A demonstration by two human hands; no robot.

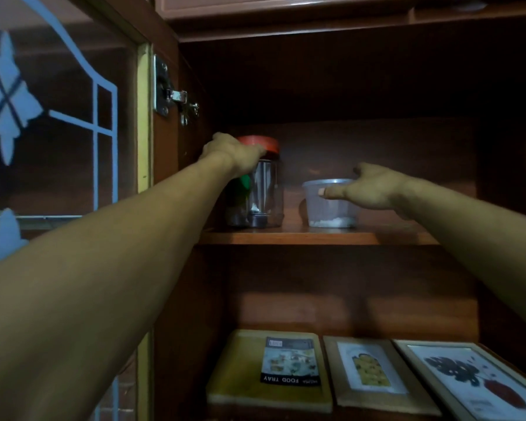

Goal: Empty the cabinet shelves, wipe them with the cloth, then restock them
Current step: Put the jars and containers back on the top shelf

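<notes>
On shelf (316, 237): red-lidded jar (266, 189).
Left hand (231, 153): fingers grip jar.
Right hand (369, 186): fingers spread at plastic tub (331, 209), right of jar.

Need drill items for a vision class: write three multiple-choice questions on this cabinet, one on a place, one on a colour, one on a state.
1. Where does the clear tub stand?
A) upper shelf, right of the jar
B) lower shelf
C) on top of the jar

2. What colour is the jar's lid?
A) blue
B) red
C) white

3. How is the right hand?
A) wrapped round the jar
B) clenched in a fist
C) open, by the tub

Answers: 1 A, it sits beside the jar on the upper shelf; 2 B, red shows past the left hand gripping it; 3 C, thumb and fingers are spread, holding nothing.
</notes>
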